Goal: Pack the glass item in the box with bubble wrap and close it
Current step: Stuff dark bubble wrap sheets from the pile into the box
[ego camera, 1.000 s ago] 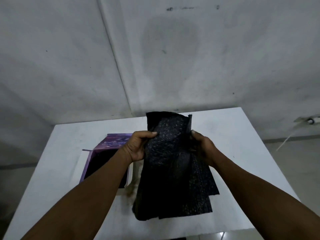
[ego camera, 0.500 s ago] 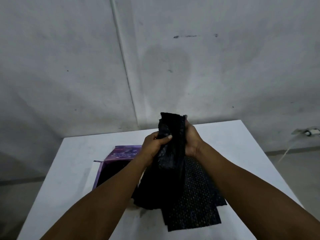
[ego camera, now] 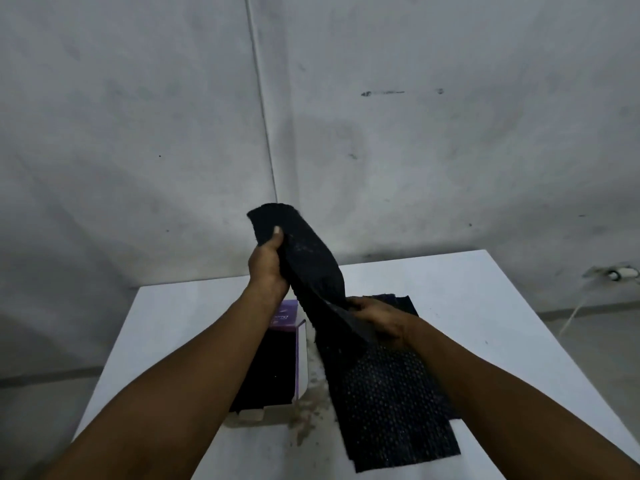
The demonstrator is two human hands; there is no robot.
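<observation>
Black bubble wrap (ego camera: 311,268), one sheet lifted off the table: long axis runs diagonal, top end at about 11 o'clock, bottom end toward 5 o'clock. Soft, limp, top edge curls over; surface dimpled with small round bubbles, faint sheen. Left hand (ego camera: 266,265) holds the upper end, thumb pressed on the front, fingers wrapped behind, a firm grip. Right hand (ego camera: 377,318) pinches the lower part of the same sheet, fingers curled on its edge, just above the table.

More black bubble wrap, the flat stack (ego camera: 398,403), lies on the table at 5 o'clock of the held sheet; rectangular pieces overlapping, dot pattern plain to see, corners offset. Another dark piece pokes out behind the right hand.

Box (ego camera: 294,358) at 7 o'clock of the held sheet, open on top, purple printed flap at its far end, white side wall, dark inside; contents cannot be told. Left forearm crosses over it.

Table (ego camera: 485,306) white, smooth, rectangular, with a brownish smudge between box and flat stack. Grey stained wall (ego camera: 415,150) behind. Glass item not made out.
</observation>
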